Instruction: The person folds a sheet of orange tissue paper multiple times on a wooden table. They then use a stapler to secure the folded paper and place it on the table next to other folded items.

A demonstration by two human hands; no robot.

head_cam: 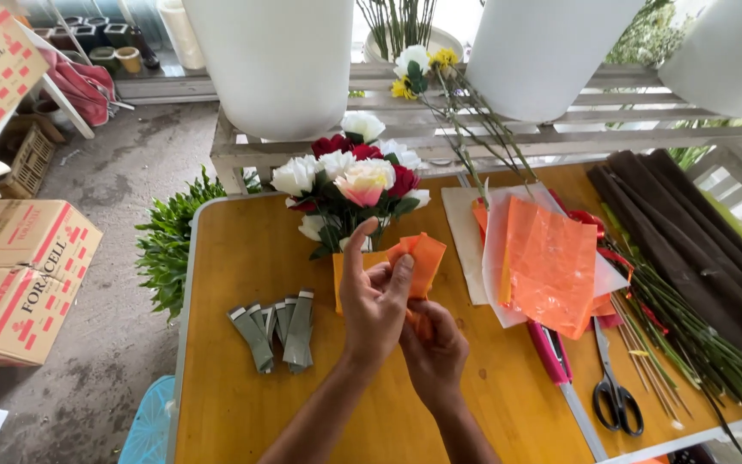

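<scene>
Status, left to right, with all positions taken from the rose bouquet (349, 185):

- Lying below and to the left of the bouquet: grey-green folded strips (278, 331), fanned on the wooden table (234, 258), untouched.
- Working directly below the bouquet: left hand (373, 302), thumb raised, fingers closing on the upper fold of the orange paper piece (418, 262). Right hand (433, 354), just beneath, pinching the lower end of the same piece. Both grips closed on the paper; the exact finger gap not showing.
- Progressing, by judgement: folding or pleating of one piece under way, not finished. Bouquet standing assembled, stems wrapped in yellow-orange paper.
- Waiting to the right of the bouquet: stack of orange and white sheets (547, 262), apparently unused.
- Lying further right and lower: pink-handled cutter (553, 354), black scissors (616, 397), loose green stems (689, 335), dark brown rolled wrap (689, 223).
</scene>
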